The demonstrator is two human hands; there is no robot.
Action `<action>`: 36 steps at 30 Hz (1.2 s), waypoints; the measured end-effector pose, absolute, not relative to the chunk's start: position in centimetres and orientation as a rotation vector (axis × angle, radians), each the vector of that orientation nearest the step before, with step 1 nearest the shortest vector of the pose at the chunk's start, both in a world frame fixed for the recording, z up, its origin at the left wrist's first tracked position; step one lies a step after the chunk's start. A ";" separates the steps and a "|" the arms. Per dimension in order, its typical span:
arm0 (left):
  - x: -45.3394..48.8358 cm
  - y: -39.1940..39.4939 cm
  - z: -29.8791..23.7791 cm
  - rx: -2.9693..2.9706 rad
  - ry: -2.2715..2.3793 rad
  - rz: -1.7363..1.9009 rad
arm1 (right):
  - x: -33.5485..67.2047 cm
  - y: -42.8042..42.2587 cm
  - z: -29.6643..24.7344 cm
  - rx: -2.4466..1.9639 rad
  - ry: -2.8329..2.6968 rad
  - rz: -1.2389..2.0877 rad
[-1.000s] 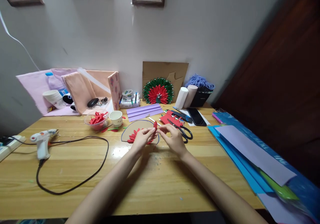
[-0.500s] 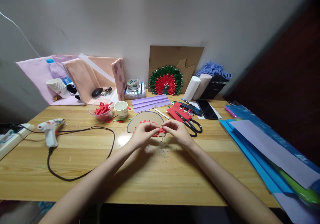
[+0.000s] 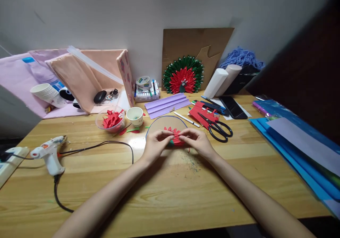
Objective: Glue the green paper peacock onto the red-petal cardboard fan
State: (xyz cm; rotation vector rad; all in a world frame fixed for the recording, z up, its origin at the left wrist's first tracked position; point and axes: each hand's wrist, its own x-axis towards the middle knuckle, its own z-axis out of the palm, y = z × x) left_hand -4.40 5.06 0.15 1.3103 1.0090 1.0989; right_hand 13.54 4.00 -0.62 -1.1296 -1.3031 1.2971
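My left hand and my right hand meet near the middle of the table, thumb and forefinger of each pinched together. Between their fingertips is a small red paper piece, partly covered by the fingers. Just behind and beneath them lies a rounded cardboard piece with a blue-lined edge. Red pointed paper petals fan out on it, and a bit of green shows by the left thumb. The lower part of the cardboard is hidden by my hands.
Black-handled scissors lie right on red paper. To the left are a glue gun with its cable, a bowl of red scraps and a paper cup. A finished red-green fan stands behind.
The camera view has shifted, so the table items appear closer and displaced. Both hands stay together, pinching at the red paper over the cardboard.
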 end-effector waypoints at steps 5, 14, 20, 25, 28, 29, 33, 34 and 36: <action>-4.6 5.1 -0.2 1.306 1.027 1.063 | 13.7 3.6 -0.7 -1.068 -1.299 1.340; -4.4 4.6 -1.4 1.332 1.026 1.061 | 13.4 4.7 -1.7 -1.140 -1.264 1.317; -4.4 4.3 -1.8 1.407 1.020 1.069 | 13.6 4.1 -2.4 -1.126 -1.284 1.277; -4.5 4.2 -1.6 1.574 1.071 1.098 | 13.6 3.5 -2.3 -1.086 -1.323 1.249; -4.4 4.1 -1.4 1.579 1.076 1.096 | 13.6 3.4 -2.3 -1.080 -1.339 1.230; -4.4 4.1 -1.4 1.565 1.074 1.090 | 13.6 3.4 -2.3 -1.087 -1.340 1.222; -4.3 4.0 -1.3 1.494 1.069 1.065 | 13.6 3.3 -2.3 -1.088 -1.353 1.176; -4.2 4.0 -1.3 1.479 1.075 1.066 | 13.6 3.3 -2.2 -1.080 -1.361 1.167; -4.2 4.0 -1.4 1.424 1.083 1.069 | 13.6 3.1 -2.1 -1.068 -1.388 1.156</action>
